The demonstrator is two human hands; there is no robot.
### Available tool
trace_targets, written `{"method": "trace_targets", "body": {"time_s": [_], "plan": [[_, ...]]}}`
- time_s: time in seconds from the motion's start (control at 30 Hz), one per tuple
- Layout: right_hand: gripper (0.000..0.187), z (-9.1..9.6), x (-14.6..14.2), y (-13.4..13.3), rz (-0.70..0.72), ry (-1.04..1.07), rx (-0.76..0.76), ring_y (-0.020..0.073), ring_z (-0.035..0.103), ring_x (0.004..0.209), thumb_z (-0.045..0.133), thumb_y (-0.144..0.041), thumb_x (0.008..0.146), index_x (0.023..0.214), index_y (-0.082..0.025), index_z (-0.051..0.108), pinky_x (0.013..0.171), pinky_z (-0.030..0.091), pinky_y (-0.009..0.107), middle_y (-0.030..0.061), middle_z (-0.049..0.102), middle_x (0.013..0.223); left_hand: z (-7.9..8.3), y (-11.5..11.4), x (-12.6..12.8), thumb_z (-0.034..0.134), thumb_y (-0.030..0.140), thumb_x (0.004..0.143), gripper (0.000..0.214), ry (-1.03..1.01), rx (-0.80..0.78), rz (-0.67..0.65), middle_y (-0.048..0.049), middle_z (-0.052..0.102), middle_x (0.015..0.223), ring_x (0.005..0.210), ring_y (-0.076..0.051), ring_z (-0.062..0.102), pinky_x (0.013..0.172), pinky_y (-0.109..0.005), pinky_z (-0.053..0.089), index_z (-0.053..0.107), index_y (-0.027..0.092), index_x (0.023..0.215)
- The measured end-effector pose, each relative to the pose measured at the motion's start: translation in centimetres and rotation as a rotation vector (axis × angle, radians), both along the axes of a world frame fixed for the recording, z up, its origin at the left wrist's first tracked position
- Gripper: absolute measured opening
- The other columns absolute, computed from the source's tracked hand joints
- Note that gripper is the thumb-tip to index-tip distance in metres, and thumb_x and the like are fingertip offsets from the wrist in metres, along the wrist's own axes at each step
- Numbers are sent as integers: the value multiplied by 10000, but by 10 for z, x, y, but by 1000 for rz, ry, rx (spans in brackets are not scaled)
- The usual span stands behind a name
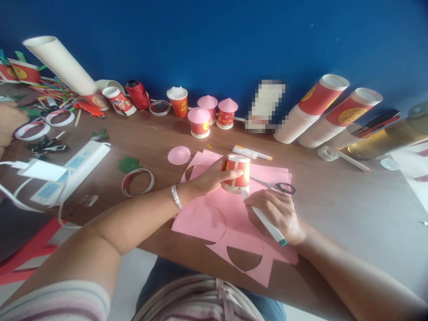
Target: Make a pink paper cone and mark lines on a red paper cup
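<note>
My left hand (214, 178) is closed around a red and white paper cup (241, 171), which it keeps above the pink paper (207, 218). Between the fingers of my right hand (276, 211) is a white marker (267, 223) with a green end; its tip meets or nearly meets the pale band at the cup's lower edge. Scissors (284, 188) with dark handles lie just beyond my right hand. Round holes and circle outlines show in the pink paper. A pink paper disc (179, 155) rests to the left of the cup.
Behind stand several red cups with pink cone tops (199, 118). Tall stacks of paper cups (321, 107) lean at the right, another cup stack (63, 67) at the left. A power strip (75, 169) with cables lies left. A blurred hand (10, 122) shows at the left edge.
</note>
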State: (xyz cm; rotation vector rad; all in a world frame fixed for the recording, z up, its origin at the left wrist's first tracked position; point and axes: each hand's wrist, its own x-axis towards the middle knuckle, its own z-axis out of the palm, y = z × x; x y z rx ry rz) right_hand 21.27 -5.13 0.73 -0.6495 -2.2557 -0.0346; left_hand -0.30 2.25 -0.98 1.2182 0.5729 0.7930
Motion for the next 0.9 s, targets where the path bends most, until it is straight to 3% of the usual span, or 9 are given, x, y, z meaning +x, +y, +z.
{"method": "trace_targets", "body": {"time_s": [0.4,0.67,0.9], "plan": [[408,1,-1,0,4,8,-16,150,686,661,604,-36,922,1291,-211,618,617,556,273,14,737,854,0,0,0,763,464,907,345,-6,-5,3,9,575,830,715,-106,503,641,-250,399,604,177,1016],[310,3,0,1,14,-7,-14,153,695,670,603,-42,926,1195,-197,618,614,562,277,24,731,849,-1,1,0,753,455,911,326,4,17,-4,5,559,840,727,-109,504,644,-253,406,615,172,994],[331,2,-1,0,-3,2,-22,148,686,668,599,-39,917,1200,-206,639,615,553,275,15,734,854,-1,0,-1,757,467,897,342,23,0,3,5,584,837,726,-115,515,640,-251,411,602,184,1010]]}}
